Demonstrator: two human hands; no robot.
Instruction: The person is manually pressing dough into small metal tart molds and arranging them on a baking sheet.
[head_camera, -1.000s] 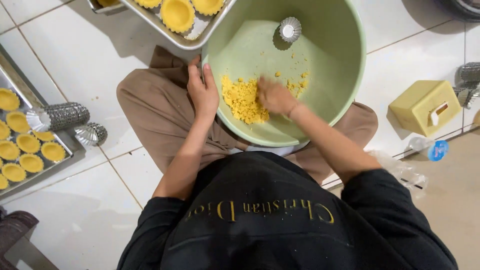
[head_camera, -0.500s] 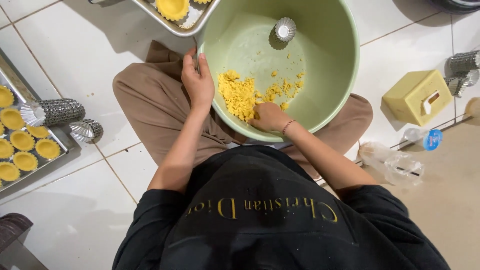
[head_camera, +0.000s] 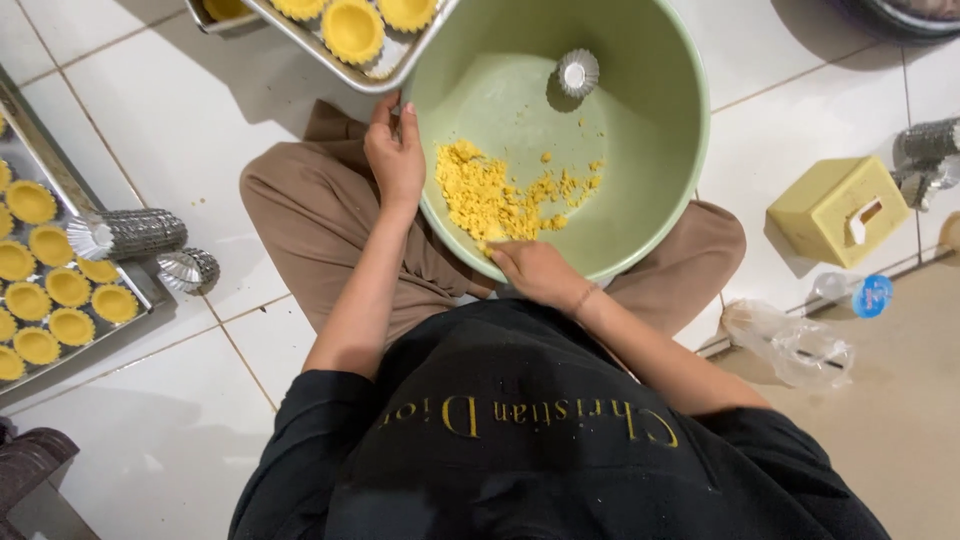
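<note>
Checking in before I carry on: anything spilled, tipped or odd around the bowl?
One fluted metal mould lies inside the green bowl, apart from the yellow dough crumbs. Another mould lies on its side on the floor tiles beside the stack. Nothing looks spilled.

Smooth matt green plastic bowl (head_camera: 640, 200) holds crumbly yellow dough (head_camera: 490, 200); a shiny fluted metal mould (head_camera: 578, 72) sits at twelve o'clock; glossy white floor tiles (head_camera: 180, 120).

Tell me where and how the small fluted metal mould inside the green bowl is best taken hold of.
Probably by its rim, pinched from above. The fluted metal mould lies alone on the far inner wall of the green bowl, open side up and clear of the yellow dough crumbs. Its thin fluted wall flares outward, so fingers on opposite sides of the rim should grip well. The right hand, at the near rim, looks freer than the left hand.
</note>
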